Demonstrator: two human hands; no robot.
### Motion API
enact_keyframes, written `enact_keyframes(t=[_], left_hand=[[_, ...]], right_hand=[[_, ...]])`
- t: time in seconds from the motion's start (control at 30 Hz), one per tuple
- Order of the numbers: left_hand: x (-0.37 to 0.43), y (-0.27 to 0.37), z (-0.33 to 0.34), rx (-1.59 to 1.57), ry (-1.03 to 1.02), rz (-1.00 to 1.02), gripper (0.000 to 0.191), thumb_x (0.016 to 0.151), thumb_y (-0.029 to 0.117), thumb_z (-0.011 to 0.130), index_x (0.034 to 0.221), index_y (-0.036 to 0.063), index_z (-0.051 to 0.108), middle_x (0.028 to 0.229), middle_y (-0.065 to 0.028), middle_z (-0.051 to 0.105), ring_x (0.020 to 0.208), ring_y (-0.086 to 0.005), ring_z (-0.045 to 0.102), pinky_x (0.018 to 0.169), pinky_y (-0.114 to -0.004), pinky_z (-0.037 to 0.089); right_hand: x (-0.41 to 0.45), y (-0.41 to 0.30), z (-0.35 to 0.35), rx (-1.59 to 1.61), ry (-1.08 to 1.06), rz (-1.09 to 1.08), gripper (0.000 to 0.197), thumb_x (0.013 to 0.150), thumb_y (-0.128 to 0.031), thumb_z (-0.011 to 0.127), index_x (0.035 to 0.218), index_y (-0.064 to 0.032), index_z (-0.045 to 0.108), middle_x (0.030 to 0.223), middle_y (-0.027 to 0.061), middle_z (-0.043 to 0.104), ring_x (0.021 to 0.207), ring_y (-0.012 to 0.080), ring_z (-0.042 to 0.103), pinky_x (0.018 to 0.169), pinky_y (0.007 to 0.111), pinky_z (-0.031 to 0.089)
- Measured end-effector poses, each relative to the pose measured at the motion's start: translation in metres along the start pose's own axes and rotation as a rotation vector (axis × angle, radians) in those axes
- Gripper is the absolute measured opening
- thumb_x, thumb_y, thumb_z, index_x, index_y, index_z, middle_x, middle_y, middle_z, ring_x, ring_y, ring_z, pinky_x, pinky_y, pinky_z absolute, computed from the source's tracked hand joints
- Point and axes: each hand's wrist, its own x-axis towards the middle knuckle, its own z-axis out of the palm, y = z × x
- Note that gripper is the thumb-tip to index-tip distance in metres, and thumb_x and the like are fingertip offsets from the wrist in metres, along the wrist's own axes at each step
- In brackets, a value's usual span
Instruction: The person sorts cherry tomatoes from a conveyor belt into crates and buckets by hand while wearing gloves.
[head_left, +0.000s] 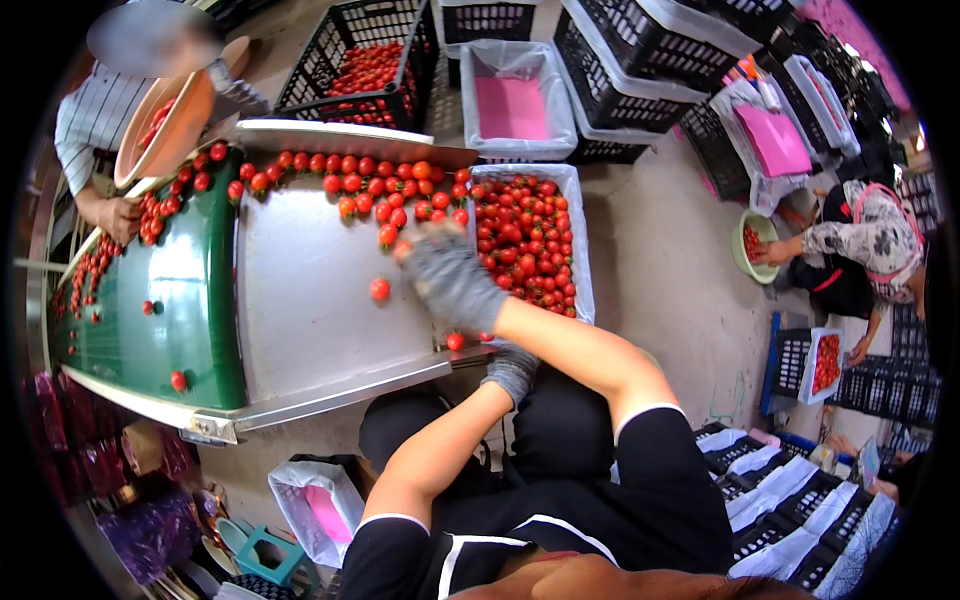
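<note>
My right hand (448, 274), in a grey fingerless glove, is over the right part of a metal chute plate (307, 300). Its fingertips are beside several cherry tomatoes (386, 235) and are blurred, so whether they grip one is unclear. A single tomato (380, 289) lies left of the hand. Past the plate's right edge stands a lined crate (581, 247) full of tomatoes (521, 240). Close to that crate's near edge is my left hand (514, 369), also gloved, its fingers mostly hidden beneath my right forearm.
A green conveyor belt (187, 300) carrying tomatoes adjoins the plate. Across it, another person (105, 112) tilts an orange basin (169, 124). Lined crates (517, 97) stand behind the chute. A pink-bottomed crate (319, 510) sits at my lower left. Another person (870, 232) works right.
</note>
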Motion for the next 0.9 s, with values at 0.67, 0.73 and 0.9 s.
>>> enact_keyframes(t=[0.67,0.73,0.9], left_hand=[[0.004,-0.001,0.004,0.237,-0.196,0.088,0.038,0.090,0.026,0.041,0.122,0.0106,0.054,0.123,-0.0109,0.053,0.108,-0.0284,0.053,0.086,-0.047,0.042],[0.000,0.002,-0.002,0.258,-0.242,0.089,0.036,0.089,0.025,0.043,0.119,0.0100,0.057,0.119,-0.0115,0.056,0.104,-0.0284,0.055,0.082,-0.047,0.044],[-0.008,0.003,-0.025,0.359,-0.402,0.075,0.032,0.087,0.022,0.046,0.110,0.0086,0.063,0.107,-0.0128,0.064,0.091,-0.0281,0.063,0.073,-0.046,0.049]], right_hand=[[0.113,-0.003,0.049,-0.008,0.106,-0.025,0.037,0.086,-0.024,0.043,0.119,-0.0134,0.055,0.131,0.0108,0.047,0.124,0.0336,0.039,0.106,0.053,0.020],[0.121,0.012,0.064,-0.038,0.098,0.083,0.036,0.086,-0.024,0.041,0.117,-0.0126,0.057,0.129,0.0096,0.050,0.124,0.0333,0.039,0.106,0.053,0.021],[0.072,0.061,0.072,-0.155,0.249,0.089,0.025,0.079,-0.019,0.051,0.099,-0.0076,0.061,0.099,0.0094,0.057,0.105,0.0340,0.048,0.093,0.048,0.038]])
